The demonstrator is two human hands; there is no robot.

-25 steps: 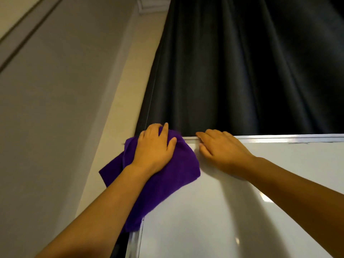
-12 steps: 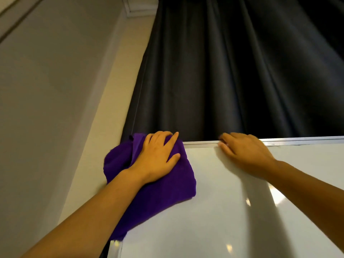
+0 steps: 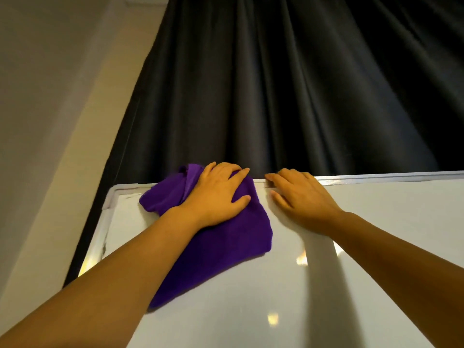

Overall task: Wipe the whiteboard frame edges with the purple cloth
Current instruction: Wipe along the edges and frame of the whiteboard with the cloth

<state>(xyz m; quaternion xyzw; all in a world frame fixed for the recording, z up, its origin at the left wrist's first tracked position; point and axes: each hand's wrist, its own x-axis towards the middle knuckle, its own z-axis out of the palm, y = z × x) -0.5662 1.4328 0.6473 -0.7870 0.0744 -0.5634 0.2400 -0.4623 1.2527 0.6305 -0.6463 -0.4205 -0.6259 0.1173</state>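
Observation:
The purple cloth [image 3: 226, 237] drapes over the top edge of the whiteboard and hangs down its white face. My left hand [image 3: 218, 194] lies flat on the cloth, fingers curled over the top frame edge, pressing it there. The silver top frame [image 3: 376, 178] runs right from the hands, and the rounded top-left corner [image 3: 113, 194] shows bare left of the cloth. My right hand [image 3: 298, 197] rests just right of the cloth, fingers spread, fingertips hooked on the top frame.
A dark pleated curtain [image 3: 288, 84] hangs right behind the board. A beige wall [image 3: 50, 109] runs along the left. The board's left frame edge [image 3: 96, 244] goes down toward the lower left, and glare spots dot the white surface [image 3: 351, 247].
The cloth and my left hand have slid right along the top frame, uncovering the top-left corner. My right hand stays on the top edge, now closer to the cloth.

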